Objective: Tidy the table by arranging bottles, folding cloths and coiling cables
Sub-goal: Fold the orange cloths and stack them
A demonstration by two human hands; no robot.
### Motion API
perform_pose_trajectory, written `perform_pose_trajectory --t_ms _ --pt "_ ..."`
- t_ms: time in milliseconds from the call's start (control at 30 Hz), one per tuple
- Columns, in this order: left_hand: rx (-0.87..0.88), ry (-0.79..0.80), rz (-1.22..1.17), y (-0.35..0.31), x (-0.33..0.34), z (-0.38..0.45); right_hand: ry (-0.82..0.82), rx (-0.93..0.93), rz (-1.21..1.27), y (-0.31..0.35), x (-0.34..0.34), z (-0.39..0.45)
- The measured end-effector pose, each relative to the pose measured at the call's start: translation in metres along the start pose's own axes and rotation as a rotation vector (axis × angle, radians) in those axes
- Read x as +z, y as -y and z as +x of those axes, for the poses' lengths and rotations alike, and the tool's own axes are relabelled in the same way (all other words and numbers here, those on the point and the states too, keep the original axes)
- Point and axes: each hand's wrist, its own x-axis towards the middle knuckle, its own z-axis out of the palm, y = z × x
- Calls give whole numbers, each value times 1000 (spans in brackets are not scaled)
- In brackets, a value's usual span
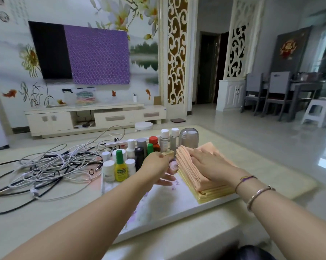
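Note:
A stack of folded peach cloths (186,169) over yellow cloths (212,194) lies on the right of a white tray (158,209). My right hand (212,164) rests flat on top of the stack, fingers straight. Just left of the stack, my left hand (156,166) grips a small gold-capped bottle (168,152), its pinkish body partly hidden by my fingers. A group of several bottles (137,152) stands at the tray's far left, among them a yellow bottle with a green cap (120,170). A tangle of white, grey and black cables (45,166) sprawls on the table to the left.
A grey domed container (188,136) stands behind the cloths. A white power strip (117,142) lies past the bottles. Beyond the table's far edge are the floor, a TV cabinet (94,117) and a white stool (320,111).

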Motion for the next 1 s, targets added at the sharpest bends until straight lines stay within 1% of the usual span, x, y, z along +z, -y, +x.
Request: perform_pose_trajectory --t_ms 67,133,167,200,300,433,533,600,667,767,833,867,900,1000 --pt "20 -4 4 4 -18 -9 -162 -20 -9 14 -13 -2" --pt "52 -25 -8 8 -40 -19 -341 -35 60 43 -27 -5" --pt "63 -42 -21 10 -50 -23 -376 -41 122 60 -32 -7" --pt "71 -63 -36 14 -63 -29 -377 -68 182 81 -34 -9" --pt "94 -158 -41 28 -106 -49 -323 -232 252 147 -26 -12" --pt "86 -363 -40 64 -186 -91 -232 -446 310 247 4 1" --pt "56 -545 -20 100 -249 -129 -157 -530 373 319 40 17" --pt "27 -676 16 128 -292 -156 -77 -580 426 368 67 24" --pt "14 -817 126 159 -335 -183 8 -611 476 416 95 30" --pt "17 -980 449 195 -385 -212 91 -640 511 469 127 35" --pt "-9 -1024 597 216 -415 -226 133 -682 537 504 145 37" --pt "-19 -1034 651 219 -419 -227 133 -696 534 508 146 36" --pt "-56 -1046 693 227 -432 -230 150 -718 532 526 154 39" --pt "-104 -1081 722 236 -448 -226 206 -728 468 556 165 48"
